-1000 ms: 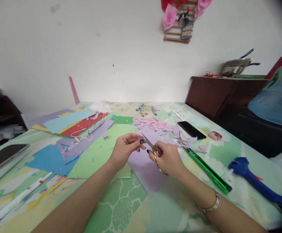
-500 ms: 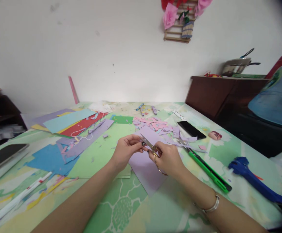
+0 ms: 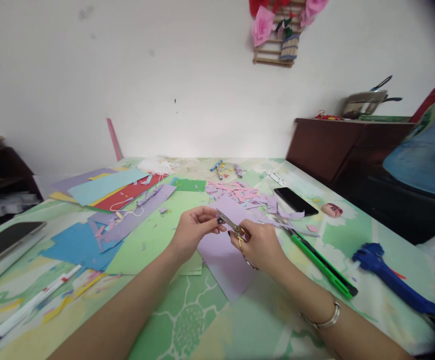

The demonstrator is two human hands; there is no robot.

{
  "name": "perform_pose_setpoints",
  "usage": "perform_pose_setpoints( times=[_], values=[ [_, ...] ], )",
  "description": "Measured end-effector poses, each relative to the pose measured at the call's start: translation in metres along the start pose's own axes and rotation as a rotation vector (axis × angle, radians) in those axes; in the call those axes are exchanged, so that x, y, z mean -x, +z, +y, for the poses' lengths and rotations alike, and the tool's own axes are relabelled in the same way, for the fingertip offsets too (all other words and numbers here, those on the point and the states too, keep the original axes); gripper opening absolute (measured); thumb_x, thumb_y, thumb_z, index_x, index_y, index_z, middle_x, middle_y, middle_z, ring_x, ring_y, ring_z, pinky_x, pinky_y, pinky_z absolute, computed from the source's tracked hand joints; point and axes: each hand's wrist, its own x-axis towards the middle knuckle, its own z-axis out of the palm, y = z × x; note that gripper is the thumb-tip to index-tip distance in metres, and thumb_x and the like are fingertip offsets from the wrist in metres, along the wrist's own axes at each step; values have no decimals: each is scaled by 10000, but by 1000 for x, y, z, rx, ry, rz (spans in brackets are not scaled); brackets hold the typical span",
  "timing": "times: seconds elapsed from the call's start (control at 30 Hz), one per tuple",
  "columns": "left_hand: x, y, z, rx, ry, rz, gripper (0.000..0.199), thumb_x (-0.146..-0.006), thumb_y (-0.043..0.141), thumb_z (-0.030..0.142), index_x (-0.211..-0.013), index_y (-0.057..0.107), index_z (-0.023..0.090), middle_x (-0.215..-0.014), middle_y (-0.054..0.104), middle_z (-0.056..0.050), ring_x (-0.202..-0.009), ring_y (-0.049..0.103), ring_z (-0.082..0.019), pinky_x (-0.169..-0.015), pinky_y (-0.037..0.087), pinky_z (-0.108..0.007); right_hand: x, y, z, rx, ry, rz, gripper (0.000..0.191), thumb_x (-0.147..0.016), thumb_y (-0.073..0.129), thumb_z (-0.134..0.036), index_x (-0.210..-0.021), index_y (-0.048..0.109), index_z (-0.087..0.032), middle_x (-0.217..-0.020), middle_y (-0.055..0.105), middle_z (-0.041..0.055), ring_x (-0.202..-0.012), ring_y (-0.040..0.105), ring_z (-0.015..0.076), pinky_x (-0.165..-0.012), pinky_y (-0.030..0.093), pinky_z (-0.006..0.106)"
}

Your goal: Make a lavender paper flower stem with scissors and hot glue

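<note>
My right hand [image 3: 258, 242] is closed round the gold handles of a pair of scissors [image 3: 235, 227], whose blades point up and left. Close to the blade tips, my left hand [image 3: 198, 227] pinches with thumb and fingers; what lies between them is too small to make out. Under both hands is a sheet of purple paper [image 3: 227, 270]. Beside it on the left lies a light green sheet [image 3: 157, 235]. Just beyond the hands is a pile of pink and purple paper scraps [image 3: 236, 192].
To the right are a green cutter knife [image 3: 324, 265], a blue glue gun [image 3: 393, 280], a black phone [image 3: 296, 200] and a pink eraser-like block [image 3: 332, 210]. Blue paper [image 3: 78, 245], a red sheet [image 3: 131, 194] and another phone [image 3: 7, 242] lie left. Small paper rolls [image 3: 237, 170] stand at the back.
My left hand has shifted very slightly left and the scissors have barely moved. Everything on the table stays in place.
</note>
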Motion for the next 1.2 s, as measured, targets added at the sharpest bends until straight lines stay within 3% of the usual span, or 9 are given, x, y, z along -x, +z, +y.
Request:
perform_pose_setpoints(
  times=[1.2],
  values=[
    [-4,-9,-2,-136,41,-11,168,-670,700,141,-818,623,118,-638,696,-49,-606,672,-177,-557,492,-245,-4,-5,3,96,21,-106,169,-705,587,-300,-581,585,-186,-489,588,0,-465,509,112,-497,267,210]
  ],
)
